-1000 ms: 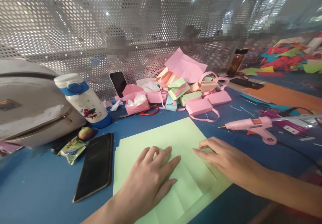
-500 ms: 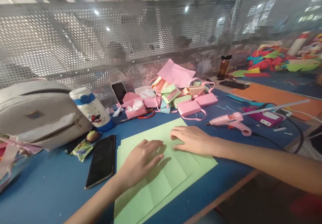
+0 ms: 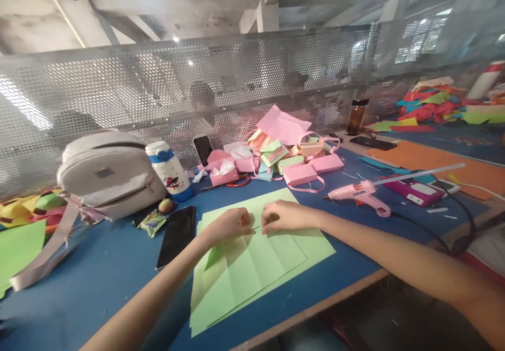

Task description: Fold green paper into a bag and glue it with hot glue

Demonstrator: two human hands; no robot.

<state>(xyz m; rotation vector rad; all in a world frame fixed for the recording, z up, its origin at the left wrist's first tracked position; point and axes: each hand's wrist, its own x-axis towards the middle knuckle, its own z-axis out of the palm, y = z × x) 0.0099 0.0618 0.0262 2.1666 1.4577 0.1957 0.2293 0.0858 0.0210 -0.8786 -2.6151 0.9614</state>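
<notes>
"Your left hand (image 3: pixel 232 223) and your right hand (image 3: pixel 284 217) face each other over the paper, fingers bent inward, the fingertips near but apart. Are you pinching anything?"

"I can't tell from this view. Your fingers curl down towards the creased green sheet (image 3: pixel 272 267), but whether they grip its edge is hidden."

"Where does that sheet lie for you?"

"Right in front of you, on top of a larger green sheet (image 3: pixel 319 246) on the blue desk (image 3: pixel 106 272). You can see fold lines running across it, and a darker green flap tilts up below your left wrist."

"And on your left?"

"Just beside the paper you have a dark phone (image 3: pixel 176 238), then a snack packet (image 3: pixel 153 222) and a small round fruit (image 3: pixel 166 206). Past them stand your white and blue bottle (image 3: pixel 170 172) and a pale backpack (image 3: pixel 108 174)."

"What about beyond your right forearm?"

"A pink glue gun (image 3: pixel 365 196) lies there with its nozzle pointing left, near a purple socket block (image 3: pixel 416 189). Behind the paper, you face a heap of pink, green and orange paper pieces (image 3: pixel 284 124)."
</notes>
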